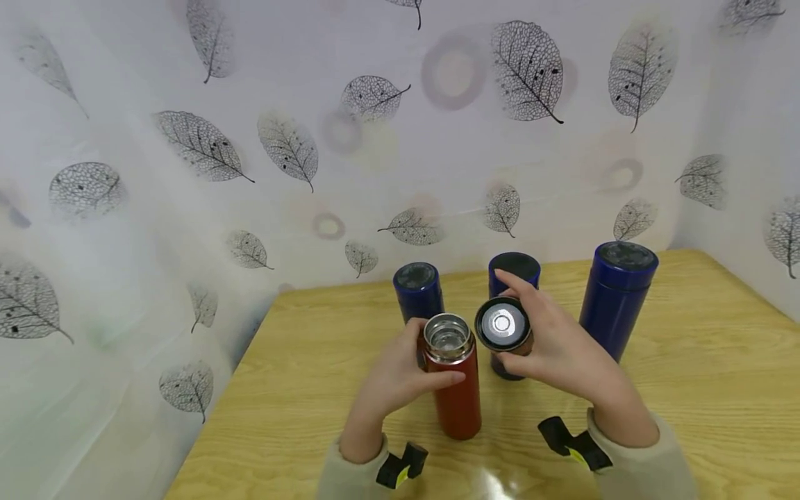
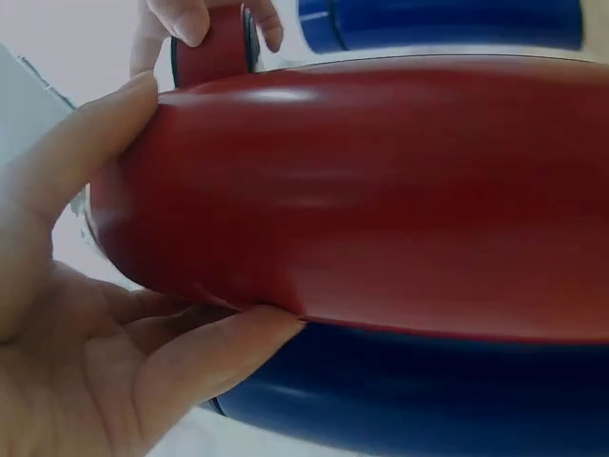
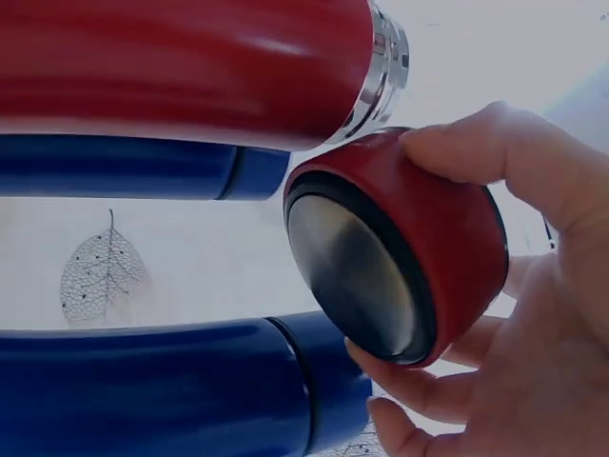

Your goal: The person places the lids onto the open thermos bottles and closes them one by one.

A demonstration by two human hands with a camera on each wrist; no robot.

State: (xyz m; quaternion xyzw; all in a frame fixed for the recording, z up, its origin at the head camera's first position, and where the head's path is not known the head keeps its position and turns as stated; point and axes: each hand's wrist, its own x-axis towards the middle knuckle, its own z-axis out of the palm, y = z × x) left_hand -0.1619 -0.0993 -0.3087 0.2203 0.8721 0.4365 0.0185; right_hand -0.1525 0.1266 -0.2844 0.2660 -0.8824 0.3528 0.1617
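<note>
My left hand [image 1: 390, 378] grips a red thermos flask [image 1: 459, 410] near its top, thumb across the front and fingers behind. The flask stands uncapped, its steel mouth facing up and slightly toward me. Just right of that mouth, my right hand [image 1: 565, 347] holds the red lid [image 3: 457, 243] between thumb and fingers. In the head view the lid's underside shows, a black rim round a pale inner disc. Its metallic top shows in the right wrist view, where the lid overlaps the flask's steel neck. The left wrist view shows the flask's red side [image 2: 381, 190] along the left palm.
Behind the red flask stand blue thermos flasks with their lids on: one at the left [image 1: 420, 295], one in the middle [image 1: 514, 267] partly hidden by my right hand, one at the right [image 1: 615, 305]. A leaf-patterned sheet [image 1: 412, 160] rises behind the wood-grain table [image 1: 706, 389].
</note>
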